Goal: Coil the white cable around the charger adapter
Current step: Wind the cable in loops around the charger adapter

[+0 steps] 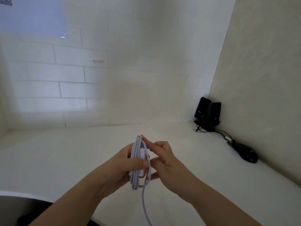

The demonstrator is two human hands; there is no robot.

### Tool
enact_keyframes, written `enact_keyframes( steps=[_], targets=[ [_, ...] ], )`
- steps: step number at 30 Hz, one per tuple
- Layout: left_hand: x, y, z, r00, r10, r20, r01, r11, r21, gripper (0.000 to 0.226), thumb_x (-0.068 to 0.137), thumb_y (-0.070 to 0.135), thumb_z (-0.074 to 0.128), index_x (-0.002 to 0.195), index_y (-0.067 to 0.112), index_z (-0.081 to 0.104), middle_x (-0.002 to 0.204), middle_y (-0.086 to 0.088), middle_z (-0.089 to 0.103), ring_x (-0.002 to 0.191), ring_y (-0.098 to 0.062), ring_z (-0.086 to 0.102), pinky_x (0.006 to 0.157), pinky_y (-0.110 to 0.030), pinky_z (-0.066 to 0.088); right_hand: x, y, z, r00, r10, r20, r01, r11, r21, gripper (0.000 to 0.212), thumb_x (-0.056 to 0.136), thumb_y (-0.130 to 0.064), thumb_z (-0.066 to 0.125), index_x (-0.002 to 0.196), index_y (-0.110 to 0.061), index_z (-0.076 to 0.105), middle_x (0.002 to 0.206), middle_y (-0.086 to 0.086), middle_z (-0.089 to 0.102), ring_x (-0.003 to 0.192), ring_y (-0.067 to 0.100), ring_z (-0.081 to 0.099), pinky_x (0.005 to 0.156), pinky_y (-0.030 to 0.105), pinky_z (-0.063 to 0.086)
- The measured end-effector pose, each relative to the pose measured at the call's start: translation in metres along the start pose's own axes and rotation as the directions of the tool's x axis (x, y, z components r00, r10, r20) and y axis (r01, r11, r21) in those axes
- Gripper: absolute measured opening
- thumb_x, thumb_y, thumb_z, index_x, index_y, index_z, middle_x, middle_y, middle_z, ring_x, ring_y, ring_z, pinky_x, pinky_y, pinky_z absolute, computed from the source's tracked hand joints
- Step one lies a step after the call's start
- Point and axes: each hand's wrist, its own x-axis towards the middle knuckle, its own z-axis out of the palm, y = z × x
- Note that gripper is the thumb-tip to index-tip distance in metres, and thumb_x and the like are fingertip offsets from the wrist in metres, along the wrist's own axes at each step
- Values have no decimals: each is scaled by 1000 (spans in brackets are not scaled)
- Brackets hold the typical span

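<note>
Head view, item: charger adapter [141, 158], white, held above the white desk [65, 152], low centre of frame. Grip, left hand [121, 162]: clenched round the adapter from its 9 o'clock side, thumb pressed across the turns already laid. Grip, right hand [162, 156]: forefinger extended to the top of the bundle at 12 o'clock; the lower fingers are blurred, and whether cable is pinched there cannot be told. White cable [136, 160]: several turns wound lengthwise round the adapter, a slack loop at 6 o'clock, one free run hanging down out of frame. Method advised: tension to be kept even, each new turn to be laid beside the last, turns to be pinned by the thumb, slack to be drawn up before the next pass. Also noted: black speakers [207, 114] and a black mouse [246, 153] at 3 o'clock, well apart
</note>
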Motion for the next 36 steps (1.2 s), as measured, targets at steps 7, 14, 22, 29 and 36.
enact_keyframes(
  steps=[7,14,22,29,36],
  targets=[
    [3,0,-3,998,-35,-57,36,999,10,32,63,17,63,95,19,60,73,1,73,74,-21,66,72,-38,60,1,4,9,995,77,-57,-69,989,127,57,93,-5,37,124,-53,40,118,0,39,85,10,60,73,13,52],
    [6,-4,-5,993,-40,-115,15,978,-208,53,54,21,68,104,6,59,89,-11,70,74,-20,71,60,-30,59,6,9,18,954,205,-220,-180,975,127,20,89,-13,52,108,-19,54,104,5,56,49,7,55,47,17,46],
    [27,0,-15,860,108,-499,-214,963,-161,11,86,15,53,76,9,52,66,-8,61,75,-20,66,70,-41,50,-30,18,60,969,243,-39,-244,931,-271,26,94,-31,35,115,-41,45,82,9,68,63,15,61,64,20,47],
    [13,-14,-13,867,163,-472,-46,967,249,31,74,31,69,93,14,51,79,-8,57,67,-19,56,59,-30,46,-43,-31,15,999,4,50,36,649,-760,25,92,-38,38,107,-24,53,105,9,65,101,30,58,81,33,44],
    [6,-16,1,986,-6,-166,66,929,365,70,38,72,71,84,24,51,73,-3,58,58,-10,58,58,-27,51,-17,-73,-43,963,-253,88,219,552,-805,28,71,-56,63,69,-28,56,54,-10,44,59,5,46,54,22,30]
  ],
)
